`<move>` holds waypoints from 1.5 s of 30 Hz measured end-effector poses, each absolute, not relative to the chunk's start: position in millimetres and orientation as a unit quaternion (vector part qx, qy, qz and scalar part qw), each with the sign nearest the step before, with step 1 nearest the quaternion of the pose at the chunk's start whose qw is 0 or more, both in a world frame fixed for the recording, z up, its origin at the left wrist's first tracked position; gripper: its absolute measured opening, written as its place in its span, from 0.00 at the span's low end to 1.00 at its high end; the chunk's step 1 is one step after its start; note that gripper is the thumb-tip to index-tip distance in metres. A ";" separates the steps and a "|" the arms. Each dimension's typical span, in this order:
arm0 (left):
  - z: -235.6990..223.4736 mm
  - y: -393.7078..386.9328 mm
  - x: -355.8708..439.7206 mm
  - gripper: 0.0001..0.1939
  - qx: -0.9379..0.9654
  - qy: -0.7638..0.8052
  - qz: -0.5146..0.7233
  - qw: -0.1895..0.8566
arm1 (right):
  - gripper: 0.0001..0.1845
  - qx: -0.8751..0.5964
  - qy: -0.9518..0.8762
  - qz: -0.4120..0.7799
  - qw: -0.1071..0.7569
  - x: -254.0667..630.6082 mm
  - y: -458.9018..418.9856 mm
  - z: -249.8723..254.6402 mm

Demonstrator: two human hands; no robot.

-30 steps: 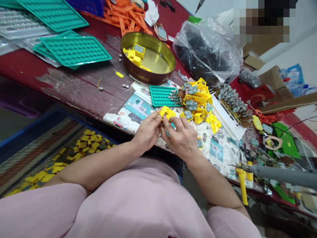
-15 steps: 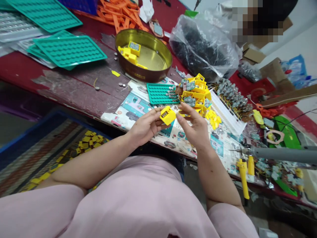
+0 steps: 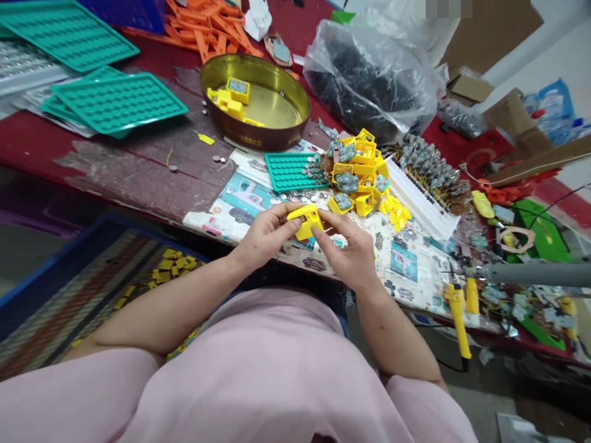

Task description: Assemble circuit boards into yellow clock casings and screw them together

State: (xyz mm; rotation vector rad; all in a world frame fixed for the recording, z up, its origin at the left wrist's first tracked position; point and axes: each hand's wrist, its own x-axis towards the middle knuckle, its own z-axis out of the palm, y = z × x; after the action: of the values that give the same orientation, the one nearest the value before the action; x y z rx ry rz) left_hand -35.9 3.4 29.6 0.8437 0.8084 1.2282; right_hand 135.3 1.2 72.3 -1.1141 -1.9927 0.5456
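Note:
A small yellow plastic case [image 3: 308,230] with rows of tiny holes is held between my two hands above the table's front edge. My left hand [image 3: 265,237] is closed on its left side, thumb on top near an opening. The fingers of my right hand [image 3: 349,247] pinch its right side. Just beyond lies a heap of yellow cases [image 3: 362,161], some with grey parts on them. Next to the heap, a small green tray [image 3: 289,171] carries silver button cells at its right end. Small yellow covers [image 3: 396,213] are piled to the right.
A round gold tin [image 3: 277,111] with several yellow cases stands behind. Green trays [image 3: 120,101] and orange parts [image 3: 207,27] lie at the back left. A bag of dark material [image 3: 364,80] sits behind the heap. A yellow-handled soldering iron [image 3: 458,320] hangs at the right edge.
My right hand has closed in from beside the yellow case and now grips it. My left thumb has moved over the case's opening, and the case has turned slightly.

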 end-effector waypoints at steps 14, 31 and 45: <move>28.7 6.1 -52.8 0.11 0.707 0.341 0.485 0.385 | 0.34 -0.429 -0.488 0.658 0.381 147.5 -8.8 64.6; 51.9 12.8 -34.9 0.32 0.476 0.379 0.408 0.681 | 0.22 -0.473 -0.563 0.510 0.446 152.0 -16.7 52.3; 50.6 10.3 -23.0 0.18 0.582 0.425 0.371 0.585 | 0.26 -0.505 -0.548 0.499 0.443 153.9 -18.6 46.6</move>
State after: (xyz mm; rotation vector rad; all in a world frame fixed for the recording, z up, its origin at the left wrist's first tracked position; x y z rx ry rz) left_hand -23.0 10.3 50.6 1.3588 0.9925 0.8667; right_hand 153.9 -18.6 46.6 -1.2525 -1.3606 1.2367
